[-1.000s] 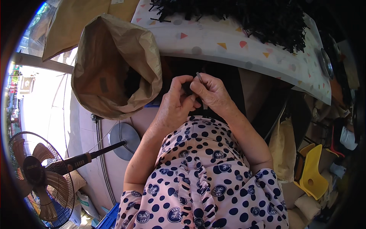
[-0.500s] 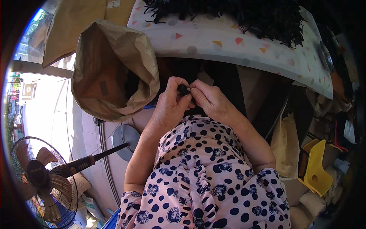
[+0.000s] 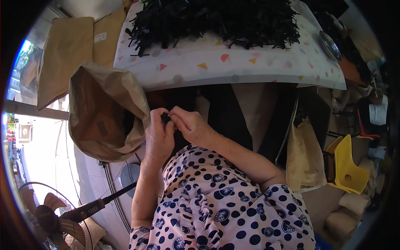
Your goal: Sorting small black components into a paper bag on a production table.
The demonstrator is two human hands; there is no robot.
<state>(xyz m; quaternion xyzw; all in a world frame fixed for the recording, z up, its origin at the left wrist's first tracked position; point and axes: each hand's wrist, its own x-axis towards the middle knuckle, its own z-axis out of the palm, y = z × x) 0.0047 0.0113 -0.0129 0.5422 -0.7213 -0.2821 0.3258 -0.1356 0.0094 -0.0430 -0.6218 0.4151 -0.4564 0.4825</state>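
Observation:
A small black piece [image 3: 166, 118], too small to name more exactly, is pinched between my two hands above my lap. My left hand [image 3: 158, 137] is closed around it, right beside the rim of a large open brown paper sack [image 3: 135, 93]. Thumb and fingertips of my right hand [image 3: 192, 126] grip its right end, where a tiny pale spot shows. Beyond my hands, a big heap of thin black pieces [image 3: 212, 23] lies on a table with a white patterned cover [image 3: 183, 71]. Something dark lies inside the sack.
A pedestal fan [image 3: 50, 218] stands at the lower left. Flat brown paper sacks [image 3: 66, 54] lie at the far left. To the right are another paper bag [image 3: 306, 156] and a yellow chair [image 3: 350, 171]. A round metal dish [image 3: 330, 45] sits at the table's right end.
The view has shifted, showing more of the table and heap. My hands have moved left, closer to the sack's rim, still pinching the black piece together.

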